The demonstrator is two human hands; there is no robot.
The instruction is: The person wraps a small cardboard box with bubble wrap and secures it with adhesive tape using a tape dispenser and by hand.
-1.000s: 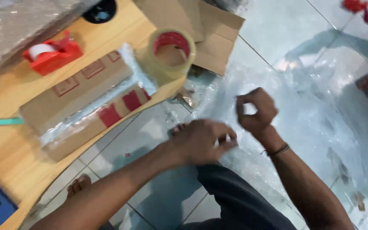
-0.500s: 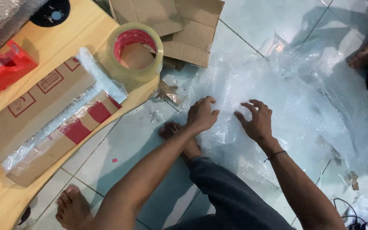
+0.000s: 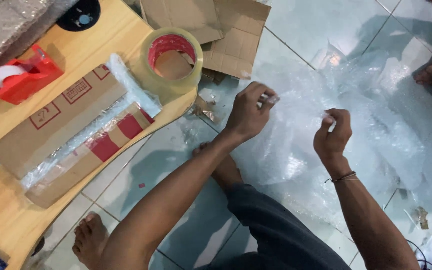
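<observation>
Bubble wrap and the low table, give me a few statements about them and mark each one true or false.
1. Both hands pinch the bubble wrap. True: the left hand and the right hand each hold an edge of it.
2. The roll of clear packing tape lies on the floor tiles. False: it sits on the wooden table, at its edge.
3. A red tape dispenser stands on the table. True.
4. The cardboard parcel is bare. False: a strip of bubble wrap and tape cover part of it.
5. Flattened cardboard pieces lie beyond the tape roll. True.
</observation>
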